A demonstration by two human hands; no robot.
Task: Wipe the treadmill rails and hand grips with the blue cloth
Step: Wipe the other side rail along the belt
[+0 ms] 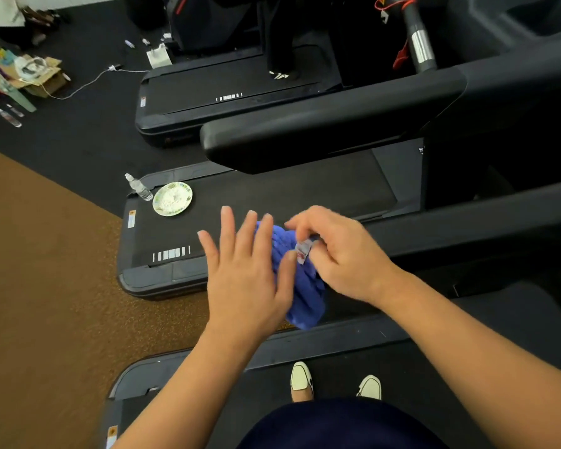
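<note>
A bunched blue cloth (306, 298) with a small white label hangs between my two hands, above the gap between two treadmills. My left hand (246, 270) has its fingers spread straight, its palm and thumb against the cloth's left side. Curled fingers of my right hand (334, 251) pinch the cloth near the label. A long black side rail (331, 128) of the adjacent treadmill runs across the view above my hands. A second dark rail (467, 228) passes just behind my right hand. An upright grip (418, 43) with a silver sensor band stands at the top right.
A small plate (172, 199) and a clear bottle (138, 187) sit at the rear of the middle treadmill belt (272, 196). My feet in white shoes (302, 377) stand on the near treadmill. Brown carpet (46, 270) lies at left. Boxes and clutter (30, 76) lie far left.
</note>
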